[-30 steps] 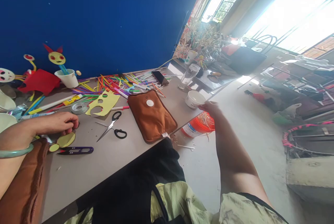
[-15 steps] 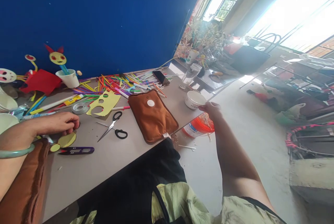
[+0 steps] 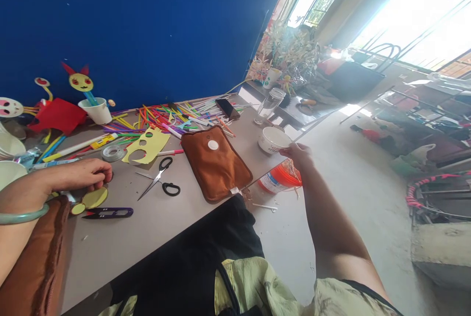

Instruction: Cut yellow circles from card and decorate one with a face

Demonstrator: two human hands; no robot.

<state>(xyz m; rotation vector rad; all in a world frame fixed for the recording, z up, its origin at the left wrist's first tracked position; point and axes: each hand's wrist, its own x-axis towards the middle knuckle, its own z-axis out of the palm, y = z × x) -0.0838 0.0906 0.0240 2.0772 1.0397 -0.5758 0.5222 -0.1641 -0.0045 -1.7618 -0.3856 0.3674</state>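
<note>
At the table's right edge my right hand grips the rim side of a white bowl. My left hand rests on the table at the left with fingers curled; whatever its fingertips may hold is hidden. Just below it lie yellow paper discs and dark thread snips. Open scissors lie right of that hand, beside a yellow sheet with round holes. A brown fabric pouch sits between the scissors and the bowl.
Coloured sticks, a phone and a glass jar are at the back. A tape roll and a white cup stand left. An orange bucket is below the table edge; a brown cushion lies front left.
The bowl has shifted very slightly left, with my right hand still on it. My left hand stays in place.
</note>
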